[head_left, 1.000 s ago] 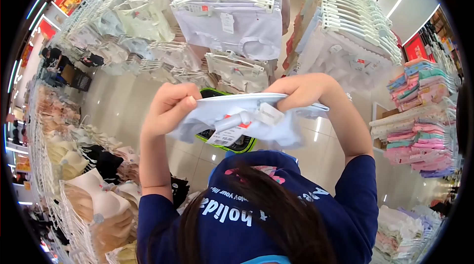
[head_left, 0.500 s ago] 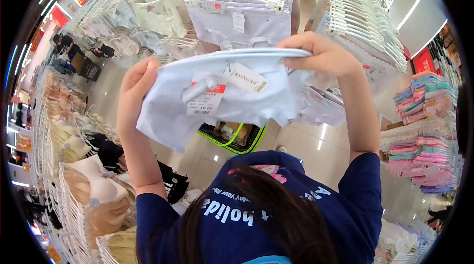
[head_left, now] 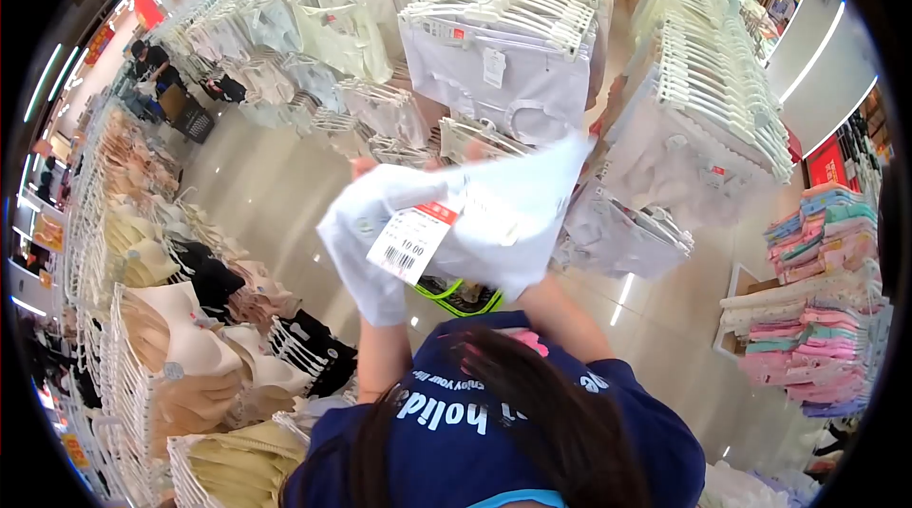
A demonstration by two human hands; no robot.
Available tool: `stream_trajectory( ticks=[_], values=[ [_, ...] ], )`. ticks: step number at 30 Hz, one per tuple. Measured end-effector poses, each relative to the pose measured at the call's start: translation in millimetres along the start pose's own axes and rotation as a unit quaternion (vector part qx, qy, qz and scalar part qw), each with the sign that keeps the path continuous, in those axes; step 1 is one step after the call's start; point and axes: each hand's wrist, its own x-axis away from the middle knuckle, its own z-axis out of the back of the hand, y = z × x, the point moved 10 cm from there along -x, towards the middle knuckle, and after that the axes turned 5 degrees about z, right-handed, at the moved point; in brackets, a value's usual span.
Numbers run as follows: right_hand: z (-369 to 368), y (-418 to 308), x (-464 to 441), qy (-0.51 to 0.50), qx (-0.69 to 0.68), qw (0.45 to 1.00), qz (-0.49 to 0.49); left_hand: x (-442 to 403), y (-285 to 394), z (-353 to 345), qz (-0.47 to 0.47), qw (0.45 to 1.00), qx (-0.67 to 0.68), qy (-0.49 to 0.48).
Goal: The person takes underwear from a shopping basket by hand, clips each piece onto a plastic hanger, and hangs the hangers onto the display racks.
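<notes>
A pale blue-white garment (head_left: 503, 214) hangs bunched in front of my chest, its right part blurred. A white and red price tag (head_left: 413, 240) reading 10.00 lies across its front. My left hand (head_left: 363, 166) is mostly behind the garment's upper left, with fingertips showing at the top edge, gripping the cloth. Behind the garment, my right hand is hidden apart from blurred skin near the upper edge; its fingers cannot be made out. Below the cloth, part of a green-rimmed basket (head_left: 461, 299) shows.
Racks of pale garments on white hangers (head_left: 499, 71) stand ahead, with another rack (head_left: 708, 109) to the right. Bras (head_left: 190, 347) hang on the left. Folded colourful clothes (head_left: 817, 290) are at the right. A person in dark clothes (head_left: 157, 66) stands at the back left.
The garment has gone from stretched wide between both hands to turned and bunched, its tag now facing up. Both arms have drawn inward, and the hands have passed behind the cloth.
</notes>
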Motion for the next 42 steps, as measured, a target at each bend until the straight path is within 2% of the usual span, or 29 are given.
stream_trajectory(
  ticks=[1,3,5,6,7,10,12,14,17,23,29,30,31,34,36,38,39,40,41,42],
  values=[
    [-1,16,2,0.002,0.039,0.999,-0.014,16,6,3,-0.040,0.994,-0.088,0.048],
    [-4,38,2,-0.001,0.117,0.993,-0.034,40,3,8,0.004,0.991,-0.128,0.045],
    [-7,48,3,-0.013,0.178,0.983,-0.040,57,16,9,0.004,0.975,-0.212,0.060],
    [-8,53,3,-0.016,0.198,0.979,-0.043,55,9,30,0.073,0.985,-0.100,0.124],
    [-8,55,4,-0.019,0.219,0.974,-0.046,58,3,49,0.123,0.972,0.023,0.201],
    [-5,64,7,-0.017,0.251,0.966,-0.058,57,10,60,0.106,0.970,0.047,0.215],
    [-1,68,9,-0.010,0.265,0.962,-0.067,52,11,72,0.084,0.975,0.024,0.203],
    [6,73,12,0.001,0.272,0.959,-0.077,55,-15,119,0.101,0.965,0.141,0.197],
    [22,78,19,0.039,0.270,0.959,-0.083,65,-38,145,0.165,0.948,0.201,0.185],
    [68,69,43,0.162,0.251,0.952,-0.071,89,-78,138,0.314,0.906,0.237,0.156],
    [111,48,76,0.270,0.248,0.929,-0.048,100,-92,127,0.385,0.861,0.297,0.151],
    [113,48,80,0.276,0.255,0.926,-0.046,101,-94,126,0.389,0.851,0.316,0.155],
    [114,47,85,0.282,0.265,0.921,-0.045,105,-97,123,0.391,0.816,0.386,0.181],
    [110,49,92,0.287,0.311,0.905,-0.046,107,-93,122,0.432,0.811,0.369,0.139],
    [90,50,84,0.256,0.386,0.884,-0.055,109,-79,128,0.435,0.830,0.330,0.117],
    [59,49,63,0.189,0.508,0.834,-0.102,116,-63,145,0.440,0.856,0.250,0.108],
    [73,68,71,0.212,0.392,0.889,-0.109,111,-50,144,0.424,0.866,0.252,0.082],
    [87,86,79,0.240,0.271,0.925,-0.114,116,-46,149,0.428,0.850,0.296,0.079],
    [87,100,78,0.237,0.084,0.967,-0.036,121,-45,157,0.429,0.833,0.340,0.074],
    [97,115,81,0.264,-0.018,0.964,-0.032,123,-45,163,0.427,0.817,0.383,0.065]
  ],
)
